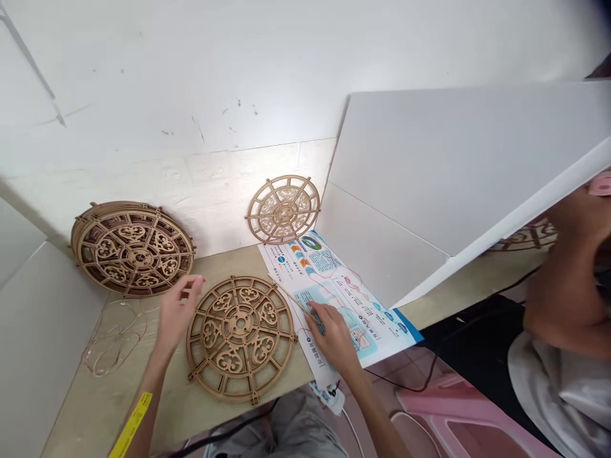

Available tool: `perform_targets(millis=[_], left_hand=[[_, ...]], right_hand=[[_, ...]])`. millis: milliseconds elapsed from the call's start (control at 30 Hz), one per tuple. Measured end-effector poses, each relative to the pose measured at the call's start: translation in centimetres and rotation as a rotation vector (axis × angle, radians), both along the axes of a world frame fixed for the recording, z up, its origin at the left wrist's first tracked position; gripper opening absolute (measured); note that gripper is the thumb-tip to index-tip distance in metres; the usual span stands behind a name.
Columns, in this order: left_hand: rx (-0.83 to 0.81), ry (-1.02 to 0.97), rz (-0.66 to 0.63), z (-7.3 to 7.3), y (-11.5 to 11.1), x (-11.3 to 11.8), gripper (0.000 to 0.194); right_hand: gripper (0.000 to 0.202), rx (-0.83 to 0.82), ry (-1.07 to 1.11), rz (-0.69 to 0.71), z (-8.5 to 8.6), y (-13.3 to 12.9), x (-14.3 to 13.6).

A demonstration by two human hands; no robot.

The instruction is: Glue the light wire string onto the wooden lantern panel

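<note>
A round wooden lattice panel (240, 323) with scrollwork cut-outs and small tabs on its rim lies flat on the table before me. Over its upper left edge is my left hand (179, 308), thumb and forefinger bent together in a pinch; whatever is between them is too small to make out. My right hand (331, 334) grips a thin wooden stick (285, 291) to the right of the panel, and the stick's far end reaches the panel's rim. Beneath the right hand lies a printed sheet (329, 270), crossed by fine reddish wires.
A stack of similar panels (136, 254) leans at the back left, and a single panel (284, 210) leans against the wall. Loose clear wire (114, 346) lies on the left. A white partition board (405, 178) stands at the right, with another person's arm (563, 286) beyond it.
</note>
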State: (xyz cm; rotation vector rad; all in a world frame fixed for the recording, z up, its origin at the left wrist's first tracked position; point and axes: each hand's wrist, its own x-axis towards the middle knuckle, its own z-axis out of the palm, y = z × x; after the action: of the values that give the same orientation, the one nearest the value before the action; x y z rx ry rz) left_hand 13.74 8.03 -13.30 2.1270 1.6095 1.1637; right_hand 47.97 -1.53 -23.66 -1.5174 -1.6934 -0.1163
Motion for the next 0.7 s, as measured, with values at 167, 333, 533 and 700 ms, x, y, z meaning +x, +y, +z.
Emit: perform_targets(millis=[167,333,533,700], left_hand=[[-0.092,0.185,-0.202,-2.0,0.8,1.1,0.054],[-0.126,0.349,-0.324,-3.6,0.2,0.7,0.050],[-0.074,0.398,-0.314,-4.6,0.0,0.6,0.051],[-0.017,0.363,-0.285,-4.6,-0.2,0.5,0.047]], right_hand=[[0.030,-0.031,-0.015,-0.014,-0.5,-0.1,-0.2],[0.027,-0.043,-0.023,-0.007,-0.4,-0.1,0.0],[0.028,-0.077,-0.054,-0.023,0.7,0.2,-0.4],[0.026,0.064,-0.029,0.077,2.1,-0.2,-2.5]])
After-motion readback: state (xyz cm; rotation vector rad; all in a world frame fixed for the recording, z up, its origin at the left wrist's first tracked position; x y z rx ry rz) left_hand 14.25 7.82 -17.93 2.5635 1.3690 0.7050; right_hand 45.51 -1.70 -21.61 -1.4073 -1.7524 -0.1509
